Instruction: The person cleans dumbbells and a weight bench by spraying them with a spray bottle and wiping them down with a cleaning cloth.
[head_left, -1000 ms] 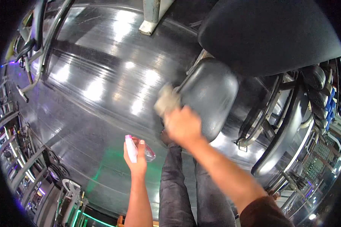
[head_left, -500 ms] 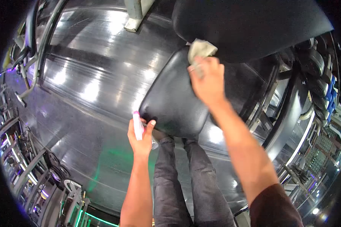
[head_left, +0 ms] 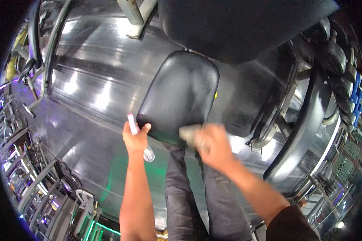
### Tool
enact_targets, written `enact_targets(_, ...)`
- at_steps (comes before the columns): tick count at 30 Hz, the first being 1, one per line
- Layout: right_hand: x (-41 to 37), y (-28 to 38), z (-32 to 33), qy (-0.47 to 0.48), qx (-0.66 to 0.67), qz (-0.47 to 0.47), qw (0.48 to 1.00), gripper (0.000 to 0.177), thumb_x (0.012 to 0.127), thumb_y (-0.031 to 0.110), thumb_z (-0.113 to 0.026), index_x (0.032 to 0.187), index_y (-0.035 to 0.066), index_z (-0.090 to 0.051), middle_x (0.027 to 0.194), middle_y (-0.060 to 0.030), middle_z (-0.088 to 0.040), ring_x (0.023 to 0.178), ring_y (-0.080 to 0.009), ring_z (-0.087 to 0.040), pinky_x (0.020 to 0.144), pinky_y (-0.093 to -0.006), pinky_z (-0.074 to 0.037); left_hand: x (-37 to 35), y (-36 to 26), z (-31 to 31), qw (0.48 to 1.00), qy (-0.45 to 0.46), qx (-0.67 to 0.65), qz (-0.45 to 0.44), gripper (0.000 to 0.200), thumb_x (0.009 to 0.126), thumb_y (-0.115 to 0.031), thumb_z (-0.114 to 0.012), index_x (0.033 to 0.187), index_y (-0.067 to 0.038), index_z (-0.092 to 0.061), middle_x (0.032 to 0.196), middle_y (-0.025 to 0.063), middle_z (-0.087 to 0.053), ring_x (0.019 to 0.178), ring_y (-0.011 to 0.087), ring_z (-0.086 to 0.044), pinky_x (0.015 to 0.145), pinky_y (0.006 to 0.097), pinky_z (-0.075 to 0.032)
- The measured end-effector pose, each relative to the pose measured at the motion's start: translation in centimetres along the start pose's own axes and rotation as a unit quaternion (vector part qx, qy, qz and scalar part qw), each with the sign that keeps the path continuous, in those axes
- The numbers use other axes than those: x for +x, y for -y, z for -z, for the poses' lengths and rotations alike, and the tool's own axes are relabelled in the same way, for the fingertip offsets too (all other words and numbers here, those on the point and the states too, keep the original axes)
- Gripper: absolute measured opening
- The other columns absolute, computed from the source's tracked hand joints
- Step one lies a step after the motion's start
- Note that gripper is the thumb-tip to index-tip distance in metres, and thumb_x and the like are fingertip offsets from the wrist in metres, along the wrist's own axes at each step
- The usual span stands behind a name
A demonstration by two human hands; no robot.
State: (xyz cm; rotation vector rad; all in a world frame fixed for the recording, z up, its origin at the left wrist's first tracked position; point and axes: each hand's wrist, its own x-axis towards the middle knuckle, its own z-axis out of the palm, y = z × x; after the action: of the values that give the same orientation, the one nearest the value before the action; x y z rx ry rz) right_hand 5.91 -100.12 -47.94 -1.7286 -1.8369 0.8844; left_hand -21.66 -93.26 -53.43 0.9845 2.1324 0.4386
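Note:
A black padded seat (head_left: 179, 90) lies in front of my legs, its surface shiny. My right hand (head_left: 215, 146), blurred by motion, grips a light cloth (head_left: 190, 135) at the seat's near right edge. At the near left corner, my left hand (head_left: 135, 138) is wrapped round a clear spray bottle (head_left: 149, 154) with a white and pink nozzle (head_left: 132, 123). The thumb of that hand is beside the seat's edge. Beyond the seat is a larger black backrest pad (head_left: 241, 28).
Dark, glossy flooring (head_left: 88, 100) surrounds the seat. A metal post (head_left: 131, 14) stands at the top. To the right are a long padded bench (head_left: 301, 132) and a dumbbell rack (head_left: 334, 60). Gym machines line the left side.
My right hand and the cloth have moved from the far end of the seat down to its near right edge. The view has shifted slightly.

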Motion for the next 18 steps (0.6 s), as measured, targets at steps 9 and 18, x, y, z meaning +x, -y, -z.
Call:
enact_targets(9,10.9,-1.0,-2.9,-0.150,-0.131,-0.035,0.979,0.034,0.076,0.013,-0.071,0.110,0.017,-0.066,0.115,-0.0079,-0.056,0.098,-0.0341,-0.052,0.082,-0.0461,-0.046,-0.7,-1.9,0.4,0.998,-0.017,0.057,-0.014,0.048,0.070,-0.015,-0.092,0.093,-0.002,-0.051,0.080,0.0035,-0.054,0.074,0.0193,-0.049,0.072,0.0369,-0.046)
enact_targets(18,-3.6,1.1,-5.8,0.114,0.013,0.039,0.993,0.048,0.068,0.009,-0.073,0.115,0.018,-0.065,0.118,-0.0077,-0.054,0.102,-0.0336,-0.052,0.089,-0.0456,-0.047,-0.6,0.9,-0.7,0.998,-0.040,0.053,-0.011,0.047,0.074,-0.020,-0.090,0.096,0.000,-0.053,0.083,0.0070,-0.058,0.077,0.0235,-0.054,0.076,0.0396,-0.048)
